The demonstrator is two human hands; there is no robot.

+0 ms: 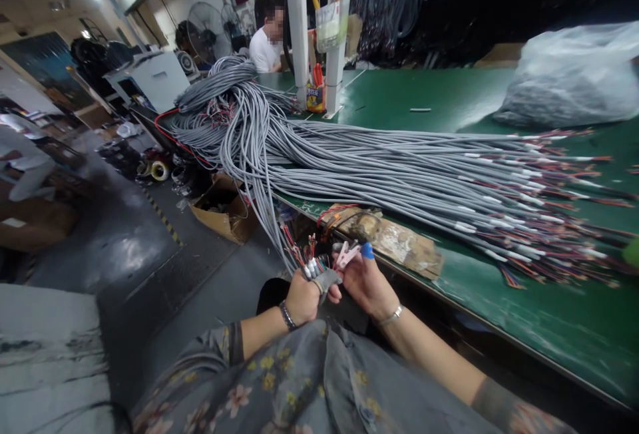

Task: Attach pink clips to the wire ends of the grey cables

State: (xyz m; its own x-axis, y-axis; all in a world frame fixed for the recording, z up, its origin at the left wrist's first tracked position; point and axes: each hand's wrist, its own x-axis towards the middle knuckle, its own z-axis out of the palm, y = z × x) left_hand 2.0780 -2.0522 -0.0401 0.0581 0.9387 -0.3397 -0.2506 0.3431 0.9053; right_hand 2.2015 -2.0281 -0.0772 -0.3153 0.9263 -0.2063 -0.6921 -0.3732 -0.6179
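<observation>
My left hand (303, 295) is closed around a small bunch of grey cables (275, 237), held low in front of my body. Their ends point up out of the fist, with white wraps (310, 267) and loose red, dark and green wires. Grey material covers some fingers of this hand. Beside it, my right hand (369, 287) holds a pale pink clothespin (347, 255) close to the wire ends. A blue finger cot (367, 250) covers the right thumb. Whether the clothespin touches any wire is hard to tell.
Many long grey cables (379, 161) lie across the green table (564, 334), coloured wire ends to the right. A worn board (409, 247) lies at the table edge. A plastic bag (574, 78), white posts (298, 28) and a seated person (264, 48) are farther back. An open carton (227, 211) stands below.
</observation>
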